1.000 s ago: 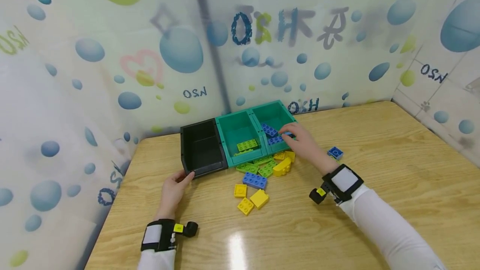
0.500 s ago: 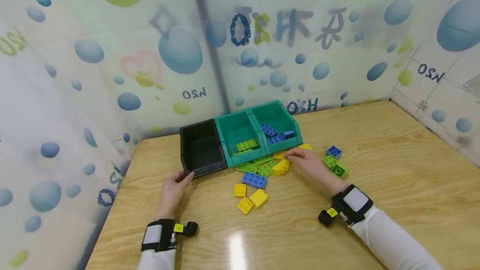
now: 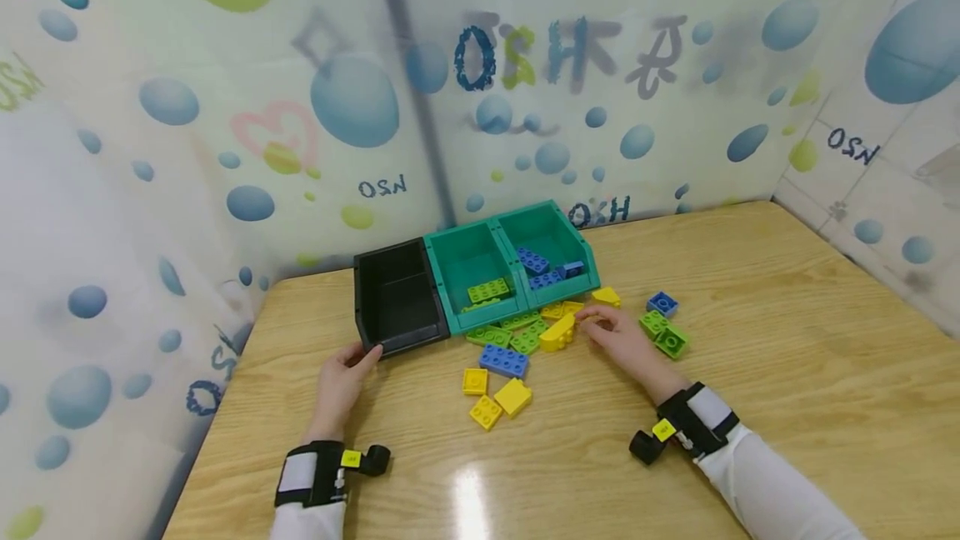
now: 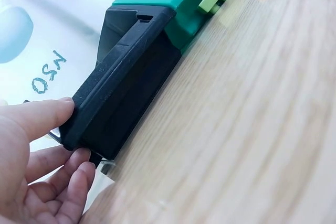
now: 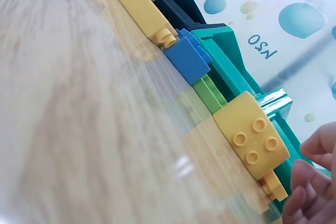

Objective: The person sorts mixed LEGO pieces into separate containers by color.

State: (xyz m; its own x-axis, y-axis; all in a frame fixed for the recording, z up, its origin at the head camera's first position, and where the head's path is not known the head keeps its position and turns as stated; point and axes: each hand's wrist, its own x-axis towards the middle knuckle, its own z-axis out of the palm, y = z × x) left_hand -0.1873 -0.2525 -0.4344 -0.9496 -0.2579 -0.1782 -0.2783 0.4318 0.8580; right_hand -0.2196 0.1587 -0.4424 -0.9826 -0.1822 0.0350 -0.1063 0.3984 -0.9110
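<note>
My left hand (image 3: 339, 386) holds the front left corner of a black bin (image 3: 402, 340), thumb on the rim and fingers curled below it, as the left wrist view shows. My right hand (image 3: 621, 342) is low over the table, just right of a curved yellow brick (image 3: 557, 333). Its fingers are loosely bent with nothing between them; in the right wrist view the fingertips are a little apart from that brick's studded face (image 5: 255, 139). Blue bricks (image 3: 532, 260) lie in the right green bin (image 3: 558, 298), and lime bricks (image 3: 489, 290) in the middle green bin (image 3: 483, 319).
Before the bins lie lime bricks (image 3: 527, 338), a blue brick (image 3: 503, 361) and several yellow bricks (image 3: 513, 397). Beyond my right hand are a yellow brick (image 3: 607, 297), a blue brick (image 3: 662, 304) and lime bricks (image 3: 670, 340). A patterned curtain (image 3: 300, 65) hangs behind the table.
My right hand has come out of the right green bin, where a small blue brick now lies, and moved down beside the curved yellow brick. The left hand keeps its hold on the black bin.
</note>
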